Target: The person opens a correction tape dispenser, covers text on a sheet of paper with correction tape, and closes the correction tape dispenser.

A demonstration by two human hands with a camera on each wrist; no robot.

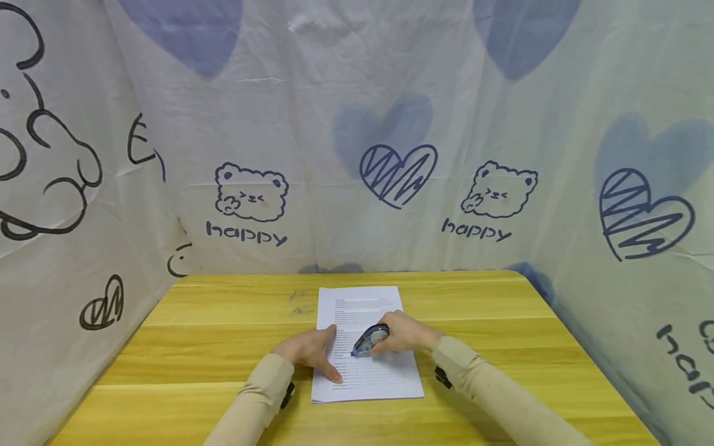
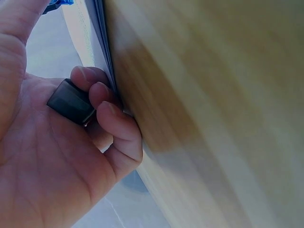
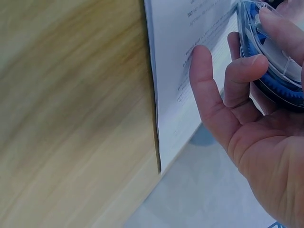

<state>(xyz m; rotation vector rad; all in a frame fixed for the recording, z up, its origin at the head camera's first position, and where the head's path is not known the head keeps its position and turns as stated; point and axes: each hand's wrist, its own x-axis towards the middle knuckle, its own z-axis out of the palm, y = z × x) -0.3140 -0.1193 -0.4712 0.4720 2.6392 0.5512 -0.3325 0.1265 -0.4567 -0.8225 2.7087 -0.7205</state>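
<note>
A stack of printed paper (image 1: 385, 384) lies on the table. My right hand (image 1: 407, 333) grips a correction tape (image 1: 370, 340) with a see-through dark case, its blue tip at a line of text. In the right wrist view, blue gear teeth show inside the correction tape (image 3: 280, 83), with the thumb on its side. My left hand (image 1: 309, 350) rests at the paper's left edge, thumb and forefinger spread on the sheet. Its other fingers (image 2: 121, 128) curl around a small dark cap-like piece (image 2: 71, 102) against the palm, hidden from the head view.
The yellow wood-grain table (image 1: 223, 328) extends to both sides of the paper. White cloth (image 1: 334, 241) with hearts and bear drawings hangs behind and along both sides. Dark wrist straps (image 1: 442, 376) show under the sleeves.
</note>
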